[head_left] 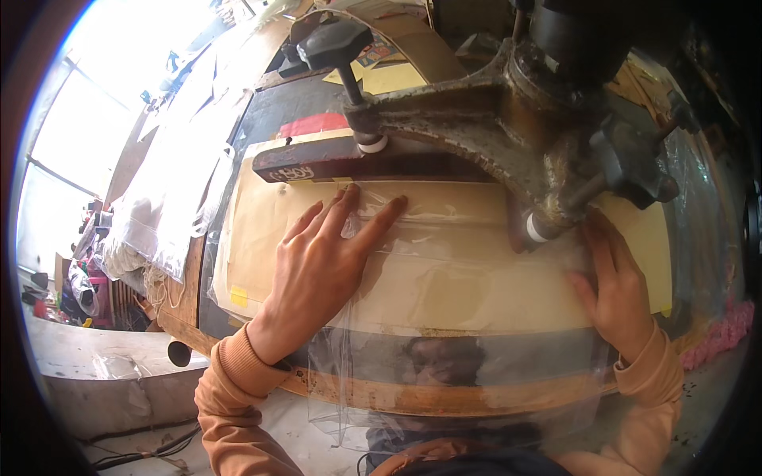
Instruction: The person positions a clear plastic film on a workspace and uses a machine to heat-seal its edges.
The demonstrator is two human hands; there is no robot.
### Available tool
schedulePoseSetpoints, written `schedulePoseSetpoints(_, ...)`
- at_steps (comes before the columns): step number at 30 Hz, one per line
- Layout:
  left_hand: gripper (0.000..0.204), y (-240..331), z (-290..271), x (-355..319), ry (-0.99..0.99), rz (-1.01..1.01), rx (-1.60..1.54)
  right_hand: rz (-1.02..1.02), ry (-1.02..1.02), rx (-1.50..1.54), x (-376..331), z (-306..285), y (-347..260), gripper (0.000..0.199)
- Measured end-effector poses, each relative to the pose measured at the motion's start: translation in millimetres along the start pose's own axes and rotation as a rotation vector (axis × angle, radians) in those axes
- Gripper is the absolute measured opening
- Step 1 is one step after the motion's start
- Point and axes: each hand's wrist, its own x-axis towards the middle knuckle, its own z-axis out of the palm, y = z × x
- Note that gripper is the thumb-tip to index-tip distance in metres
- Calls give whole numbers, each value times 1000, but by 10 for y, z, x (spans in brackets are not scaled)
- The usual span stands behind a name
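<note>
A clear plastic sheet lies over a tan board on the machine's bed, and its near end hangs past the wooden table edge. My left hand rests on the sheet with fingers spread, its fingertips close to a dark metal bar of the press. On the other side my right hand lies along the sheet's right part, fingers stretched forward, partly beside the press's right arm. The bar and a cast metal bracket with black knobs stand over the board.
White sheets and plastic are piled to the left, with white cord below. Yellow paper and cardboard lie behind the bracket. A pink bundle is at the right. The wooden table edge curves in front of me.
</note>
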Motion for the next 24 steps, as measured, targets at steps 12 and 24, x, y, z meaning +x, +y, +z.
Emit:
schedulePoseSetpoints(12, 43, 1, 40, -16, 19, -24, 24, -3, 24, 25, 32, 3, -3, 49)
schedulePoseSetpoints(24, 51, 33, 82, -24, 51, -15, -14, -30, 73, -45, -66, 63, 47, 47)
